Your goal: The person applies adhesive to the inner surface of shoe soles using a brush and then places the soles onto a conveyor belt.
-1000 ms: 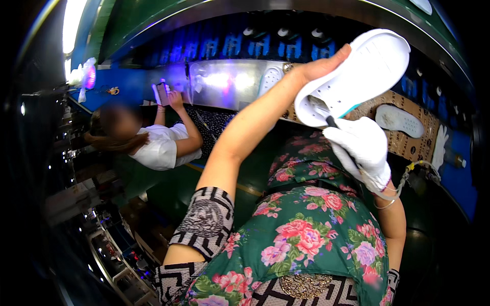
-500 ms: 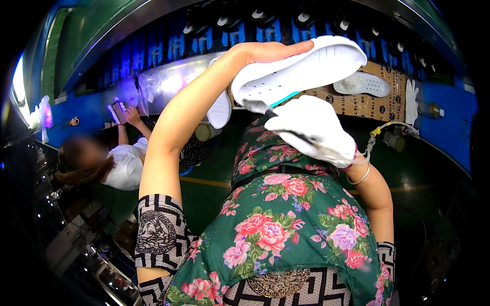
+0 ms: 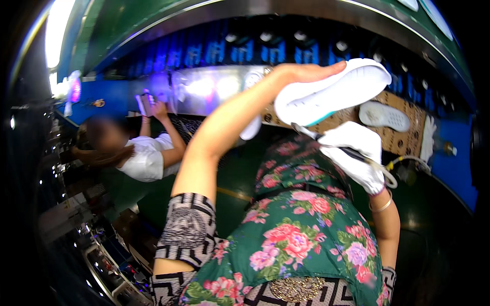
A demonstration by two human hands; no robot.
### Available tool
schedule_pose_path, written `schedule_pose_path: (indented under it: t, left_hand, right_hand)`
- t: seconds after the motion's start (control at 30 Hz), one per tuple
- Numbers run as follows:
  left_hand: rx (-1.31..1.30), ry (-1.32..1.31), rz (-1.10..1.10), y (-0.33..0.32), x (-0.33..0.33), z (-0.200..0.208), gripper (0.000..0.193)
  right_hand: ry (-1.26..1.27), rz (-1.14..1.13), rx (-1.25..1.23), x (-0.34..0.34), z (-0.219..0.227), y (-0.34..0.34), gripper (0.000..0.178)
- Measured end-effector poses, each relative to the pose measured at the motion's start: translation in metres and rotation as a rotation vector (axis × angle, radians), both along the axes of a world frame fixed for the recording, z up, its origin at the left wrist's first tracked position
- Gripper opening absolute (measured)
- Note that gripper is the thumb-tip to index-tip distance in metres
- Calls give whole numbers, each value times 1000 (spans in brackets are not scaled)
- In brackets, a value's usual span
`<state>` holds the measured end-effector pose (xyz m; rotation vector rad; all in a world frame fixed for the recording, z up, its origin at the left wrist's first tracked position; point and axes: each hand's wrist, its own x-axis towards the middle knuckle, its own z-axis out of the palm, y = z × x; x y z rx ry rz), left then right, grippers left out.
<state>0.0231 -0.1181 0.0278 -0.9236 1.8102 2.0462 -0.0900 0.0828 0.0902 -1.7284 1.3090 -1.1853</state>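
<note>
My bare left hand [image 3: 317,73] grips a white shoe sole [image 3: 334,97] along its far edge, holding it tilted above the bench. The sole's hollow side faces me, and a teal patch shows on its lower edge. My right hand [image 3: 354,150], in a white glove, is closed round the black handle of a brush [image 3: 304,130]. The brush's bristle end lies at the sole's near left end; whether it touches cannot be told. A pale tube [image 3: 390,178] runs from the handle's rear. Beyond, a second white sole [image 3: 384,116] lies on brown cardboard [image 3: 416,132].
Beside the cardboard lie a white glove [image 3: 427,140] and a small bottle [image 3: 450,149]. Another white sole [image 3: 252,128] is partly behind my left forearm. Blue holders [image 3: 275,51] with dark shoes line the back. At left sits a person [image 3: 145,160] holding a phone [image 3: 146,105].
The view has shifted, so everything sits further right and lower. The brush has come away slightly from the sole's inner edge toward its outside. Both hands keep their holds.
</note>
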Motion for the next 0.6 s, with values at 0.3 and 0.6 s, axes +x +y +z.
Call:
schedule_pose_path:
  t: [0.3,0.6]
  left_hand:
    - [606,622,484,64,6,-44,60]
    - [628,526,581,90,24,-32,51]
  right_hand:
    - [-53,-494,-40,-38,0,-15,12]
    - [105,-323,-5,-36,6,-5,17]
